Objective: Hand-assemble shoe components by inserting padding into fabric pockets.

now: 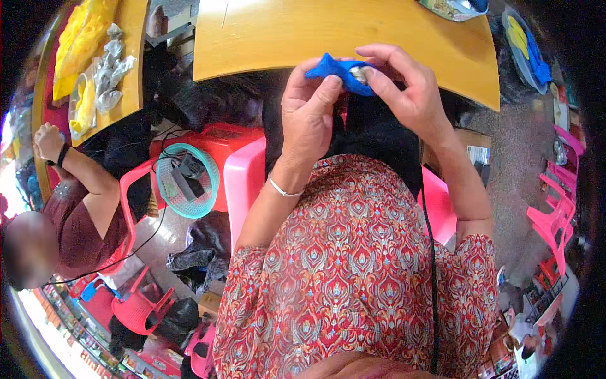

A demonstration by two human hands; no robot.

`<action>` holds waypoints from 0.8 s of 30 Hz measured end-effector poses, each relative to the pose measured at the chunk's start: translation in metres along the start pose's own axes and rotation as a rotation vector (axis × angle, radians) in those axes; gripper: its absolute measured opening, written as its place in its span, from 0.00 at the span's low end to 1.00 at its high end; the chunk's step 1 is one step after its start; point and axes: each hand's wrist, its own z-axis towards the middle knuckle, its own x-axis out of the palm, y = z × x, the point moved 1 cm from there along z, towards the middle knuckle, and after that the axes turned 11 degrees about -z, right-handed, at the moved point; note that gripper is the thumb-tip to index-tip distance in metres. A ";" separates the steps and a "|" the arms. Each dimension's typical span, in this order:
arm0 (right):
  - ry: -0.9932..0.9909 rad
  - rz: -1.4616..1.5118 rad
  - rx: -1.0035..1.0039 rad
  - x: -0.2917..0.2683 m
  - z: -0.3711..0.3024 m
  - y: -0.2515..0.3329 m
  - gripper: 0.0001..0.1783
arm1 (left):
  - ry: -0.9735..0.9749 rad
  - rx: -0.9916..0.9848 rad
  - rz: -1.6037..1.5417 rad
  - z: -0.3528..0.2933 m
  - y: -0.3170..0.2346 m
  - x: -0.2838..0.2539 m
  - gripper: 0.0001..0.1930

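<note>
A small blue cloth piece point(358, 86) is held up between my two hands, just off the near edge of the wooden table point(341, 38). My left hand point(308, 110) pinches its pointed left end between thumb and fingers. At the cloth's right side my right hand point(410, 91) is closed, its thumb on a small wad of whitish stuffing point(359, 74) that sits at an opening in the cloth. Whether the stuffing lies fully inside cannot be seen. The far side of the cloth is hidden by my fingers.
A bowl point(454, 7) stands at the table's far right edge. On the left table lie yellow cloth point(79, 47) and grey plastic bags point(112, 72). A person point(88, 208) sits at left near a turquoise basket point(214, 180). Blue and yellow pieces point(533, 57) lie on a tray at far right.
</note>
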 end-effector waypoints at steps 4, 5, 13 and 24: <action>-0.030 -0.208 -0.269 -0.006 -0.003 0.013 0.18 | -0.015 -0.062 -0.026 0.002 -0.005 -0.003 0.11; -0.035 -0.238 -0.360 -0.006 -0.004 0.014 0.18 | -0.014 -0.061 -0.027 0.002 -0.005 -0.001 0.11; 0.027 -0.348 -0.333 0.000 -0.004 0.012 0.21 | 0.008 -0.015 -0.102 0.004 -0.007 0.012 0.11; 0.000 -0.284 -0.197 0.010 -0.006 0.012 0.19 | -0.031 0.024 -0.003 0.007 0.002 0.018 0.14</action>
